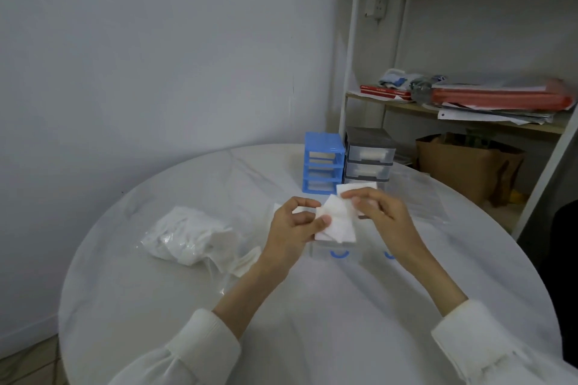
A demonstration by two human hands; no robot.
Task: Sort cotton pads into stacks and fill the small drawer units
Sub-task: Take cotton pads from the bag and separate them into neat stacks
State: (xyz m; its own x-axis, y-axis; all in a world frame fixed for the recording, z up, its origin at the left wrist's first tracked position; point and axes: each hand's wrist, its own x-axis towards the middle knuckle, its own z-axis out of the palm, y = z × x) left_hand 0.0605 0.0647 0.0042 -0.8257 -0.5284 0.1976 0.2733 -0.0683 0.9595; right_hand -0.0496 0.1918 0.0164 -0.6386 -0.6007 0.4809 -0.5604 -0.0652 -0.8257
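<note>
both hands pinch square white cotton pads above the middle of the round white desk.

the left hand (292,223) and right hand (380,212) curl fingers round the small stack of cotton pads (336,222), over a clear drawer with a blue handle (339,251). a blue plastic drawer unit (322,162) and grey drawer unit (369,155) stand touching at the far edge; a clear bag of pads (190,236) lies toward the left edge.

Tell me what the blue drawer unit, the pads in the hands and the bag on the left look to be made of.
Blue drawer unit: seemingly moulded plastic, a smooth, evenly coloured frame. Pads: likely cotton, matte white, soft and thin, pinched by left hand and right hand. Bag: thin clear plastic film, judging by its crinkles and glints.
</note>
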